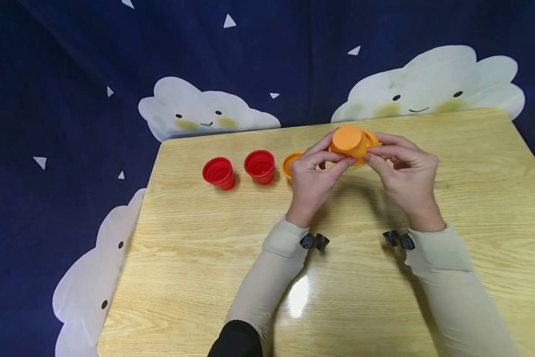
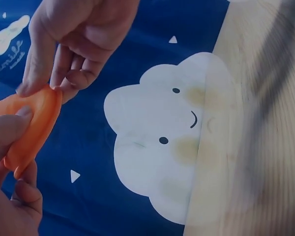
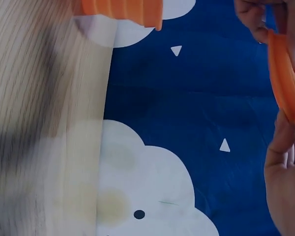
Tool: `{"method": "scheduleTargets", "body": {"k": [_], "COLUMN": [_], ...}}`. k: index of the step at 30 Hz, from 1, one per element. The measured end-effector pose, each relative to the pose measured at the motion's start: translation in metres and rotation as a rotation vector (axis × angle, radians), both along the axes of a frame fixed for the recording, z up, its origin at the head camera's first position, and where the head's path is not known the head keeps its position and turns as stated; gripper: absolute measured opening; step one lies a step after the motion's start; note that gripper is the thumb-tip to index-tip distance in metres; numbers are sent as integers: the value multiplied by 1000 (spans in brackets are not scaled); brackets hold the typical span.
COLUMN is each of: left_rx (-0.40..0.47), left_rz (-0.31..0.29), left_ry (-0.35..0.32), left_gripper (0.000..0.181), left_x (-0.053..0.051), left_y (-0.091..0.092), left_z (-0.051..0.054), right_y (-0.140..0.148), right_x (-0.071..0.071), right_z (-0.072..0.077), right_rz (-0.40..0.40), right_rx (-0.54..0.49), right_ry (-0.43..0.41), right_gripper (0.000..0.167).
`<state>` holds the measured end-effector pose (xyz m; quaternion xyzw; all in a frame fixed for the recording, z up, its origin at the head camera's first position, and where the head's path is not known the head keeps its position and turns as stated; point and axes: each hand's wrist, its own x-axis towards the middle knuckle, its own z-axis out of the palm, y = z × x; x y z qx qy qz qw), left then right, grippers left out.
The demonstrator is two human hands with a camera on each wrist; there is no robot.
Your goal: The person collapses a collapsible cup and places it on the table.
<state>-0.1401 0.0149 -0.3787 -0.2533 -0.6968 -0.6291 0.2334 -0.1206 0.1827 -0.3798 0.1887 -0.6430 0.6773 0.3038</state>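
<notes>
An orange collapsible cup (image 1: 349,141) is held up above the far part of the table, its round base facing the head camera. My left hand (image 1: 314,171) pinches the cup from the left, thumb and fingers on its wall. From the other side, my right hand (image 1: 405,166) pinches the rim. In the left wrist view the cup (image 2: 37,123) looks partly flattened, with fingers of both hands on it. The right wrist view catches the cup (image 3: 285,78) at its right edge. A second orange cup (image 1: 288,163) stands beside the left hand, partly hidden by it.
Two red collapsible cups, one (image 1: 218,172) farther left and one (image 1: 260,166) nearer, stand mouth up on the wooden table (image 1: 182,248). Behind the table's far edge hangs a dark blue cloth (image 1: 294,59) printed with clouds.
</notes>
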Motion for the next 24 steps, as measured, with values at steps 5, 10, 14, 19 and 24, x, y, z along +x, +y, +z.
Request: {"method": "scheduleTargets", "body": {"k": [5, 10, 14, 19, 24], "left_rx": [-56, -30, -20, -18, -36], "left_rz": [10, -12, -18, 13, 59], "left_ry": [55, 43, 18, -14, 5], "left_gripper": [15, 13, 13, 12, 13], "left_x": [-9, -9, -9, -8, -7], "left_y": [3, 2, 1, 0, 1], "left_z": [-15, -16, -14, -14, -15], "right_y": [-4, -6, -3, -5, -7], "right_x": [-2, 3, 6, 8, 5], "right_z": [1, 7, 10, 10, 2], "right_rz": [-141, -45, 95, 75, -94], "right_rx": [89, 44, -31, 3, 129], "right_ry": [-19, 4, 26, 14, 18], "right_gripper": [7, 5, 9, 9, 8]}}
